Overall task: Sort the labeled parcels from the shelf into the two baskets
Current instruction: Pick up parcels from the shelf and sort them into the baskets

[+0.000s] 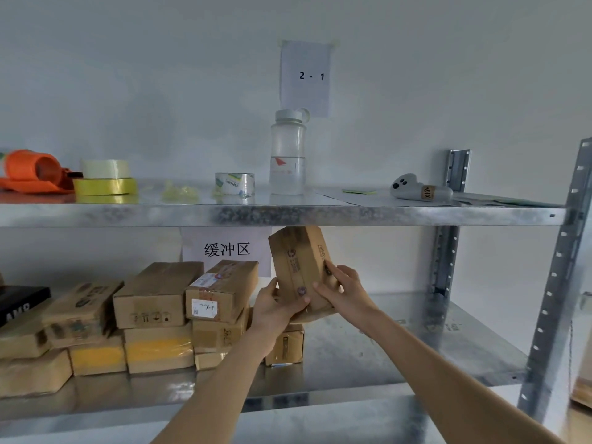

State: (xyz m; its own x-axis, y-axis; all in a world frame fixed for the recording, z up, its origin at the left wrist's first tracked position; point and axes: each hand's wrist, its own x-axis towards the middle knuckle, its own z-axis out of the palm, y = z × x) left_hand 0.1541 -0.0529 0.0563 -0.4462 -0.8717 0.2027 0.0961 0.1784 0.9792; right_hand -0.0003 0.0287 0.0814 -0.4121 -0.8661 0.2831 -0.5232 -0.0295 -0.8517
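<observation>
Just under the front lip of the upper shelf (pixel 288 216), above the right end of the parcel stack on the lower shelf (pixel 400 350), a brown cardboard parcel (pixel 299 261) is held up in both hands. It stands nearly on end, its long axis running from the hands up toward the underside of the upper shelf and leaning a little to the left; its top corner sits very close to that shelf's front edge, whether touching or not I cannot tell.

The left hand (pixel 275 310) grips the parcel's lower left corner, thumb on the facing side and fingers curled round behind and beneath. The right hand (pixel 342 290) clasps the lower right edge, fingers (pixel 323 291) laid across the facing side and wrapped onto the side panel. Both hands are at the bottom end, so most of the box rises above them. Neither is clearly nearer; they share it.

No label shows on the facing side, only tape and printed marks, so the parcel probably needs turning before it can be sorted. Since the upper shelf is close overhead, the safer course looks to be toward the person and downward.

The remaining parcels (pixel 153 318) are piled along the left and middle of the lower shelf. No basket is in view.
</observation>
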